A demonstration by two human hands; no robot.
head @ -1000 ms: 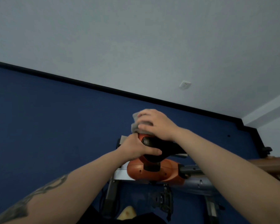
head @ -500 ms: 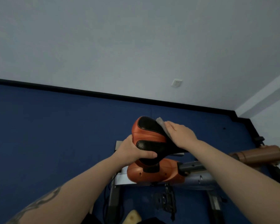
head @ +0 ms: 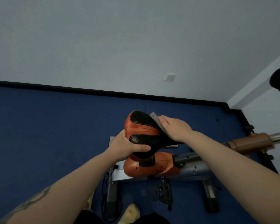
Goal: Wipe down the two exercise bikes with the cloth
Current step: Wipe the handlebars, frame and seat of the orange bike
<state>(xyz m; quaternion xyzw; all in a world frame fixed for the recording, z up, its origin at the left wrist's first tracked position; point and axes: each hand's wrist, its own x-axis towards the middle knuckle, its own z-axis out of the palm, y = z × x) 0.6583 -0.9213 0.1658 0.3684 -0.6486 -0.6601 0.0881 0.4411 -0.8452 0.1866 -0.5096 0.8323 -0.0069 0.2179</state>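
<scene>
Your left hand (head: 128, 145) grips the orange-and-black saddle (head: 142, 131); your right hand (head: 176, 129) lies flat, pressing the grey cloth (head: 157, 122) on the saddle's far side, mostly hiding it.

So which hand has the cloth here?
The right hand, pressing the grey cloth flat against the saddle. The left hand only grips the saddle's near edge.

Left grip (head: 128, 145) curled, thumb extended; right grip (head: 174, 129) seemingly flat, fingers straight; both forearms reaching forward.
</scene>
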